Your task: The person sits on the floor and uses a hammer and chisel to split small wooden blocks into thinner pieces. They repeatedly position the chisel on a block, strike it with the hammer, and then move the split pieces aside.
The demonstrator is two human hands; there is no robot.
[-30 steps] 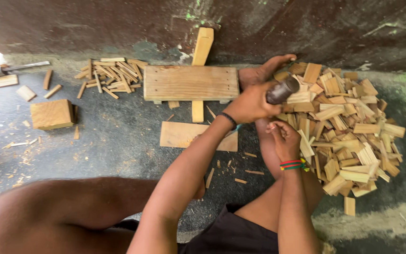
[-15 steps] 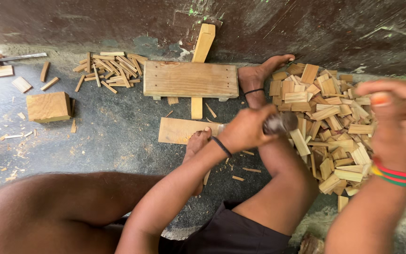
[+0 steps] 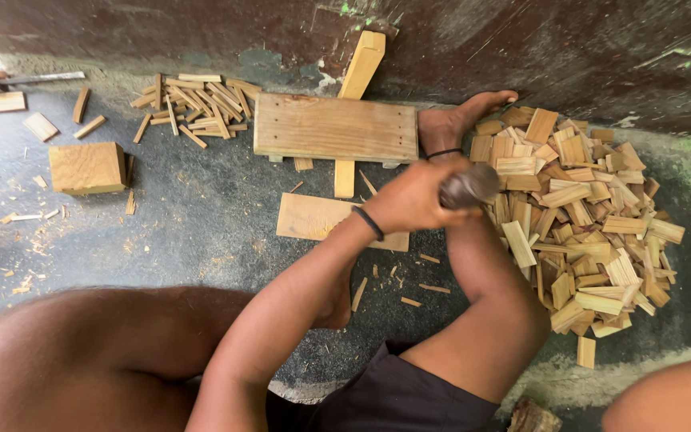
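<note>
Left hand (image 3: 413,200): fingers clamped round a dark, blurred tool handle (image 3: 469,188), held just above the flat plank (image 3: 317,218). Right hand: out of sight. Beside plank, right: heap of cut wood pieces (image 3: 581,216). Beyond plank: wooden board (image 3: 336,128).

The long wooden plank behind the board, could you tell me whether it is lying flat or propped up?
Propped up. The plank slants with its top end against the dark wall, its lower part passing under the flat board.

Soft, even daylight, glare top left, slight edge distortion.
</note>
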